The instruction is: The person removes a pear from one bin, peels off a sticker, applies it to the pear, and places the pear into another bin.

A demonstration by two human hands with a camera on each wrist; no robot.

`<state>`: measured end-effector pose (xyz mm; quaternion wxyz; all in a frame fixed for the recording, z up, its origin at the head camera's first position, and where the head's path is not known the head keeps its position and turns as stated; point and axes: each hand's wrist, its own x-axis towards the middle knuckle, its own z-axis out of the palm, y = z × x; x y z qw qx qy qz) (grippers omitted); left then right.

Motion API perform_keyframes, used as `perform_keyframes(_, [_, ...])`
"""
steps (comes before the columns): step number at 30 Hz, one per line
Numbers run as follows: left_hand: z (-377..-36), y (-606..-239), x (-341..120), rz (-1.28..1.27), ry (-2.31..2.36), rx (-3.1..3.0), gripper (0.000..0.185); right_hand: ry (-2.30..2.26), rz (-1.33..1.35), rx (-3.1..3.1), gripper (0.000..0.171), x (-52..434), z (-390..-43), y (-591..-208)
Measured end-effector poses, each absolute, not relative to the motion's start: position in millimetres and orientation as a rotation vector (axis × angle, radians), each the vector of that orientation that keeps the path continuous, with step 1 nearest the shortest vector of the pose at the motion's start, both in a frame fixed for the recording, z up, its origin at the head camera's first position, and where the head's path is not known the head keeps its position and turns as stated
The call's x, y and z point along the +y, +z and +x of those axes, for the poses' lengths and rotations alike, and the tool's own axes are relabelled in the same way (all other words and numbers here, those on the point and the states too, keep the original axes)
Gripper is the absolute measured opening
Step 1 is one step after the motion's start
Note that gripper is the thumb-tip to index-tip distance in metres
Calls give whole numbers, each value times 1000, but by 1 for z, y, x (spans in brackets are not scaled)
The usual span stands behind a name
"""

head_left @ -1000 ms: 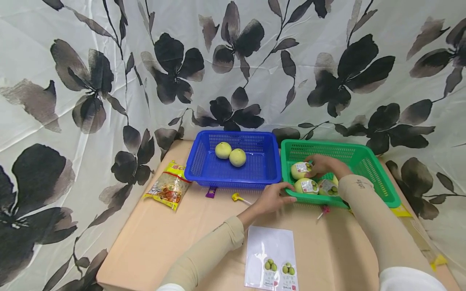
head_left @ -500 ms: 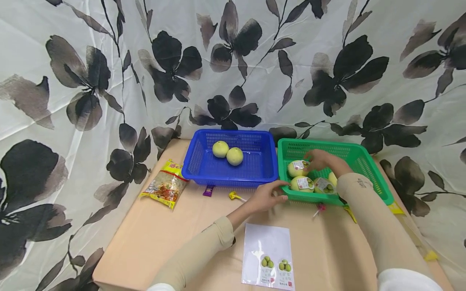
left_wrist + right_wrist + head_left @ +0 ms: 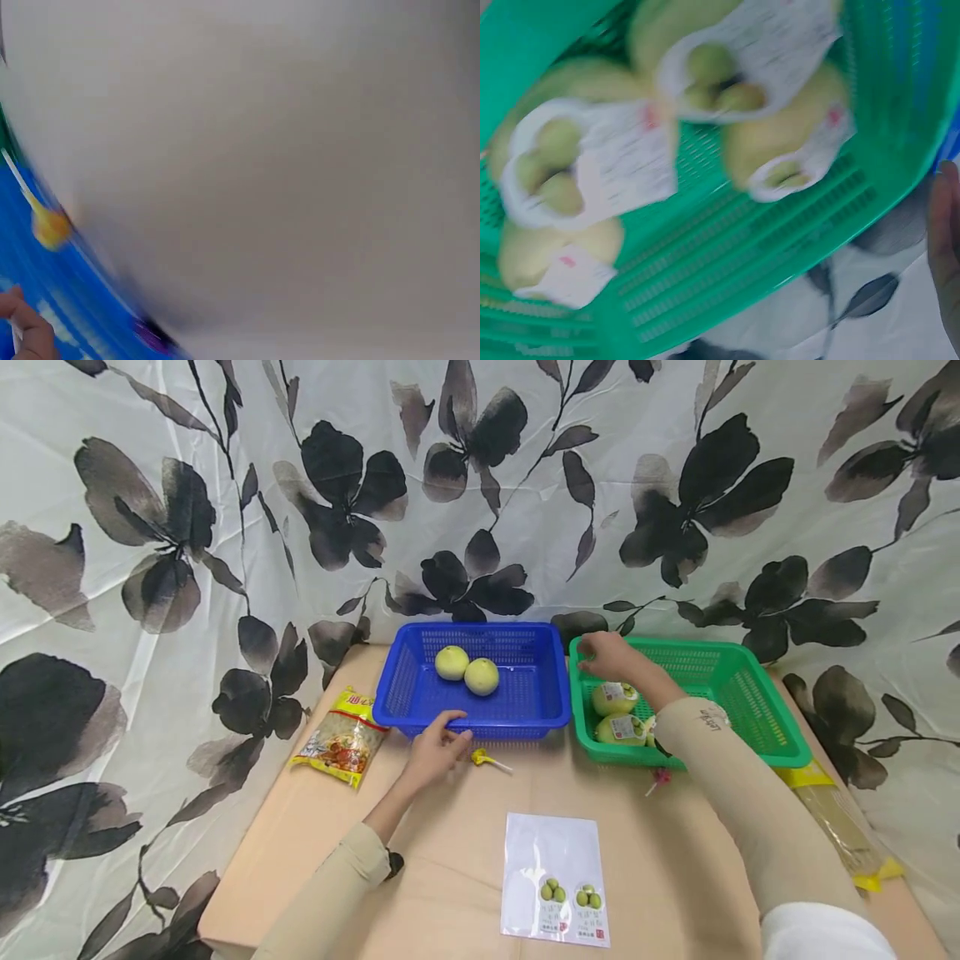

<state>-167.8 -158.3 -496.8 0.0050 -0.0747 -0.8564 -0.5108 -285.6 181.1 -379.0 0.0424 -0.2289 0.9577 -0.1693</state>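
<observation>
My left hand (image 3: pixel 437 750) is at the front rim of the blue basket (image 3: pixel 397 721), fingers loosely bent and nothing held. Inside that basket two plain pale-green melons (image 3: pixel 482 677) lie side by side. Over the back left corner of the green basket (image 3: pixel 780 727), my right hand (image 3: pixel 609 658) hovers with nothing in it. Melons with printed labels (image 3: pixel 619 729) lie in the left part of the green basket; my right forearm hides some of them in the head view. The right wrist view shows several labelled melons (image 3: pixel 592 157), blurred, with straight fingers at its right edge.
A yellow lollipop (image 3: pixel 491 761) lies before the blue basket and a pink one (image 3: pixel 658 780) before the green. A sheet of melon labels (image 3: pixel 555 868) lies at the front. Snack bag (image 3: pixel 342 739) stands left; a yellow-ended packet (image 3: pixel 838 821) lies right. A floral cloth (image 3: pixel 480 485) hangs behind.
My left hand has moved left from the green basket's front corner to the blue basket's front rim. The right hand has left the labelled melons, moving back and left toward the green basket's far corner.
</observation>
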Motion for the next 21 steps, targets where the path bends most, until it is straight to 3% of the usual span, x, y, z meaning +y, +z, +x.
perform_keyframes(6, [-168, -502, -208, -75, -1758, -2587, 43, -515, -735, 2980, 25, 123, -291, -380])
perform_keyframes(14, [-171, -498, -217, -135, -1766, -2616, 42, -471, -802, 2852, 30, 55, -292, -386])
perform_keyframes(21, [-172, -498, -213, -106, -1785, -2599, 33, -363, -700, 2768, 58, 15, -295, -396])
